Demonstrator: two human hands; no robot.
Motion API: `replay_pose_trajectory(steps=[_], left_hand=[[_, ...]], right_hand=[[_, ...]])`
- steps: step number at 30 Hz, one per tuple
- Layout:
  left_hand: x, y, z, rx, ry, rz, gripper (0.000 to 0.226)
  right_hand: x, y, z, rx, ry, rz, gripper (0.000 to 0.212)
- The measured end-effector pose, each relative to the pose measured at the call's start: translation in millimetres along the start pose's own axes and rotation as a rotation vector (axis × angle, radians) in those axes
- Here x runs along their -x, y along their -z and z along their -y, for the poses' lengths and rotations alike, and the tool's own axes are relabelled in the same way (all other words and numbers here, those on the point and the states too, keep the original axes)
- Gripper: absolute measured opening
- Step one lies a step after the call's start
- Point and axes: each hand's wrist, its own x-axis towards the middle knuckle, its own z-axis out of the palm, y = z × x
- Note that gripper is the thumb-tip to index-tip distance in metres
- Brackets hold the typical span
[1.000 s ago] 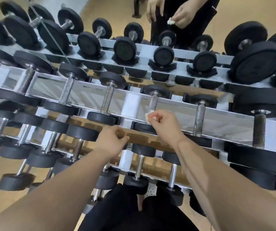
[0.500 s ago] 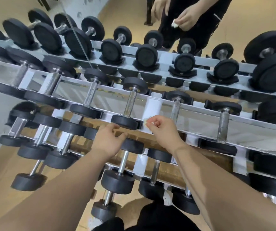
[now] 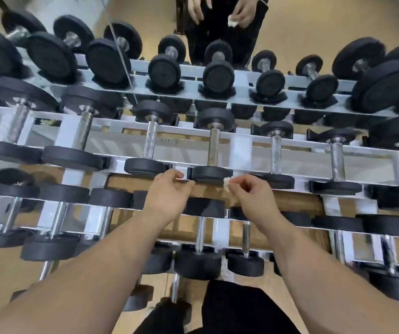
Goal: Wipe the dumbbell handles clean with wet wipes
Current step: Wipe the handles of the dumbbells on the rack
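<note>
Black-ended dumbbells with metal handles lie in rows on a white rack (image 3: 237,150). My right hand (image 3: 249,194) pinches a small crumpled white wet wipe (image 3: 226,182) just right of the near end of a dumbbell with a rusty-looking handle (image 3: 213,147). My left hand (image 3: 169,194) hovers at the left of that same black end (image 3: 209,174), fingers loosely curled, touching the rack's front rail; nothing shows in it. Neither hand is on a handle.
A mirror behind the rack reflects the dumbbells and a person's hands (image 3: 239,10) holding a wipe. More dumbbells sit on the lower tier (image 3: 200,235). Wooden floor shows below; my dark-trousered legs (image 3: 232,312) stand close to the rack.
My right hand came off the handle it was wiping and moved left with the wipe to the neighbouring dumbbell's near end. My left hand shifted along the rail too; the view panned left.
</note>
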Motion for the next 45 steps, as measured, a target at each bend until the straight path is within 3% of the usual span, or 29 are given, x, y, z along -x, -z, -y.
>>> replay_pose_trajectory(steps=[6,13,17,21,29,34,41,45], left_hand=[[-51.1,-28.5,-24.3,0.067,0.097,0.005,0.026],[-122.5,-84.0,-41.3,0.168,0.315,-0.244,0.031],[-145.0,-109.0,-41.1,0.254,0.408,-0.346,0.028],[-147.5,-110.0,-38.2,0.298,0.399,-0.443,0.033],[-147.1,-107.0,-41.9,0.275,0.41,-0.441,0.029],[-145.2,-112.0,-41.7,0.264,0.373,-0.484,0.034],[-144.6,-111.9,-41.2,0.288,0.404,-0.486,0.036],[-145.5,-112.8,-39.9,0.28,0.397,-0.478,0.035]], right_hand=[[-66.0,4.2,10.7,0.068,0.049,0.058,0.005],[-152.7,-9.8,-6.3,0.203,0.127,0.222,0.005],[-179.1,-22.1,-20.6,0.375,0.332,0.294,0.015],[-208.9,-29.5,-11.3,0.38,0.368,0.287,0.013],[-219.0,-29.5,-6.8,0.408,0.504,0.255,0.012],[-180.9,-25.7,-27.5,0.358,0.595,0.429,0.008],[-223.1,-36.8,-1.7,0.301,0.391,0.122,0.01],[-192.6,-31.4,-18.1,0.332,0.495,0.291,0.007]])
